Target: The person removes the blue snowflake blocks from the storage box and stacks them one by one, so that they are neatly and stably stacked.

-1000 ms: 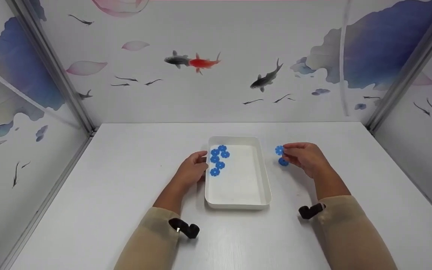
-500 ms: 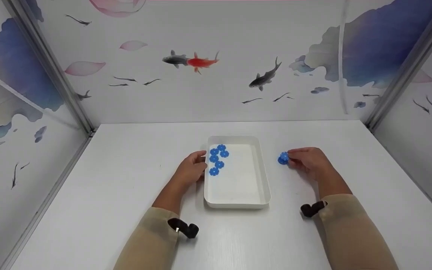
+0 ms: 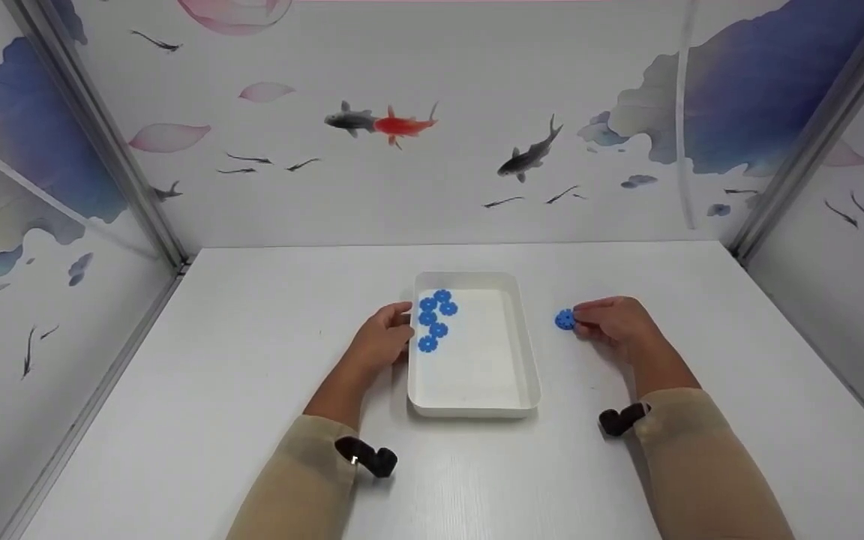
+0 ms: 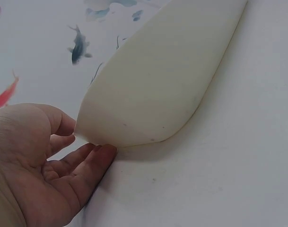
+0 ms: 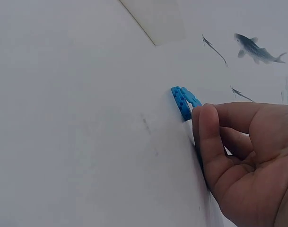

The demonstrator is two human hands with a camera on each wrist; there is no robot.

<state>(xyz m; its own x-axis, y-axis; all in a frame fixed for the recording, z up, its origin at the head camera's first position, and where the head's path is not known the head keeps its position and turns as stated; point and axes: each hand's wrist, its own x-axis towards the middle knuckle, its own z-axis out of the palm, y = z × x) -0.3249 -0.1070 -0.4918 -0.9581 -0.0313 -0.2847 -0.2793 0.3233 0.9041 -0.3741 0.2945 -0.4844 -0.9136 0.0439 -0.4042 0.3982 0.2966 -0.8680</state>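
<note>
My right hand (image 3: 610, 321) pinches a thin blue flower-shaped disc (image 5: 191, 97) between thumb and fingertips, just right of the tray. Against it lies a stack of blue notched discs (image 5: 180, 103) on the table; in the head view the held one overlaps it. The held disc is tilted off the stack, touching or nearly touching at one edge. My left hand (image 3: 382, 335) holds the left wall of a white rectangular tray (image 3: 475, 412), thumb low and fingers near the rim in the left wrist view. Inside the tray, several blue flower discs (image 3: 427, 318) lie along its left side.
The white table (image 3: 252, 375) is bounded by a back wall (image 3: 432, 202) and side walls printed with fish and leaves. Black wrist cameras (image 3: 376, 459) sit on both beige sleeves (image 3: 702, 450).
My right hand has brought the blue disc down and slightly right, from above the stack to overlapping it. The left hand and the tray have stayed in place.
</note>
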